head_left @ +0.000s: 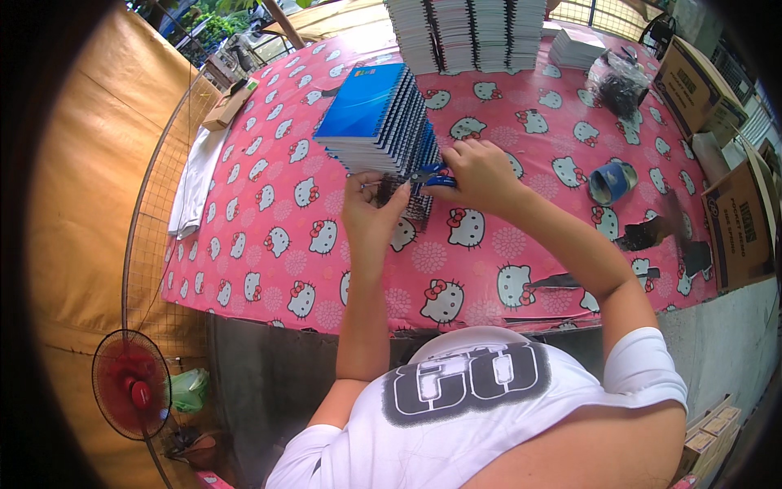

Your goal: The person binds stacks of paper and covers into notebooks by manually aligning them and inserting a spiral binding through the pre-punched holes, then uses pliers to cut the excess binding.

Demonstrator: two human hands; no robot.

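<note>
A tall stack of spiral notebooks (353, 112) with a glossy blue cover on top stands in front of me, its black coils along the right side. At the near end of this stack, my left hand (371, 210) is closed, thumb and fingers pinching at the dark coiled edge of a notebook. How much of it the hand grips is partly hidden. My right hand (486, 174) is wrapped round blue-handled pliers (432, 174). The pliers point left, their jaws at the coil beside my left thumb.
Taller stacks of spiral notebooks (464, 37) stand at the back, with a white paper pile (577, 49) and tangled black coil scraps (621, 91) to their right. A tape roll (612, 182) lies right on the pink cloth (269, 281). Cardboard boxes (741, 216) line the right edge; a fan (132, 385) stands lower left.
</note>
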